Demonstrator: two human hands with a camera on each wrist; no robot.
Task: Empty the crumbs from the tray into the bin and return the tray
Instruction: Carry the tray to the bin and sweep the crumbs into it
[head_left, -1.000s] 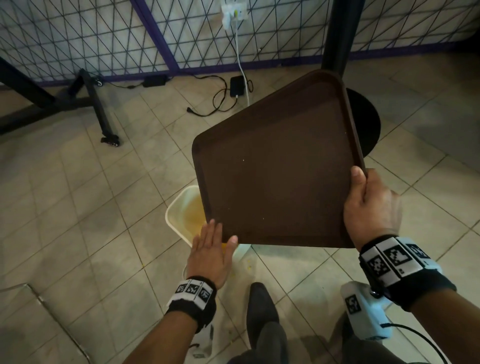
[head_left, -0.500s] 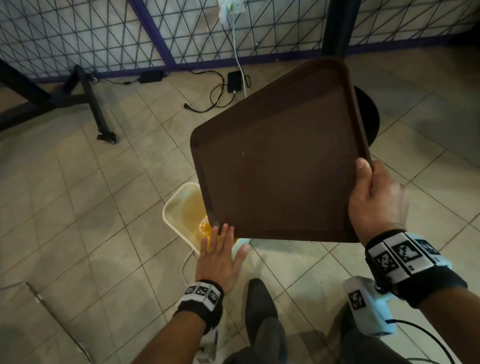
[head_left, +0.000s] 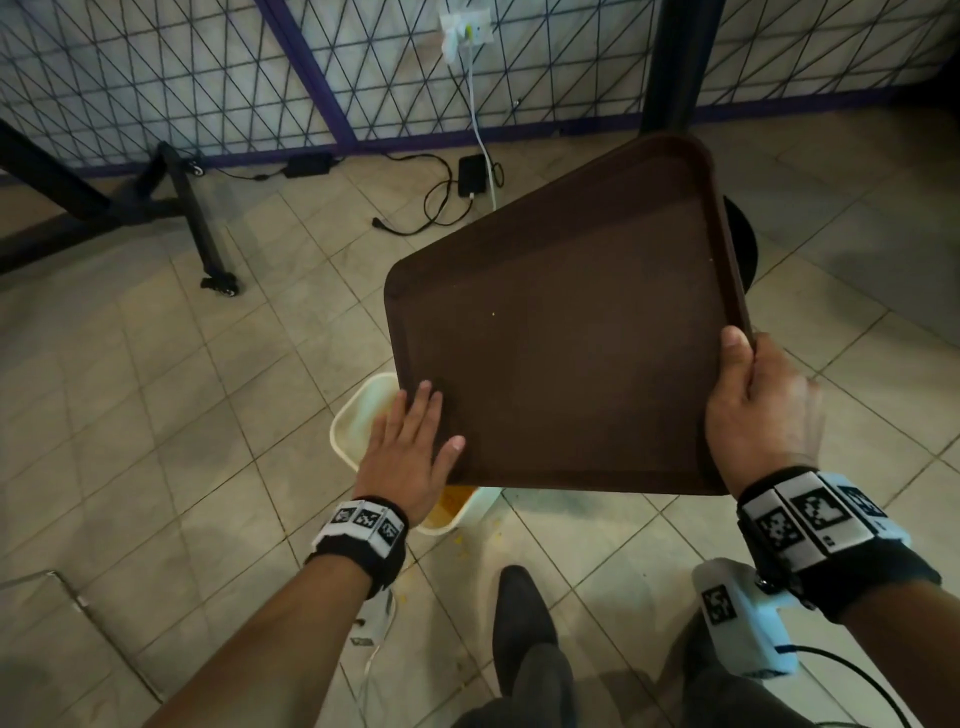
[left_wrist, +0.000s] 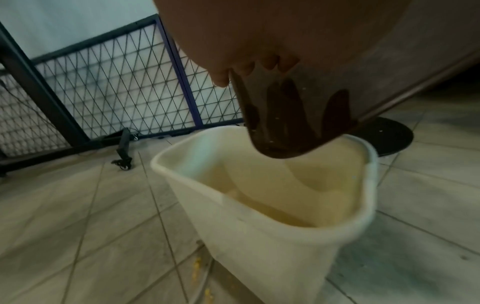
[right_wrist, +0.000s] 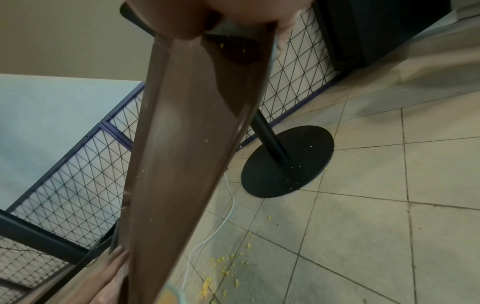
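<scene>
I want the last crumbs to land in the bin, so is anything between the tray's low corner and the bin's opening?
Nothing visible: the tray's low corner hangs right over the open bin, with only air between them.

Dim, flat indoor light throughout. Wide-angle bending of the black wire-mesh fence (head_left: 156, 78) towards the edges. Motion-blurred cream plastic bin (left_wrist: 272, 205); soft sheen along the glossy brown plastic tray (right_wrist: 187, 144); noisy shadows.
</scene>
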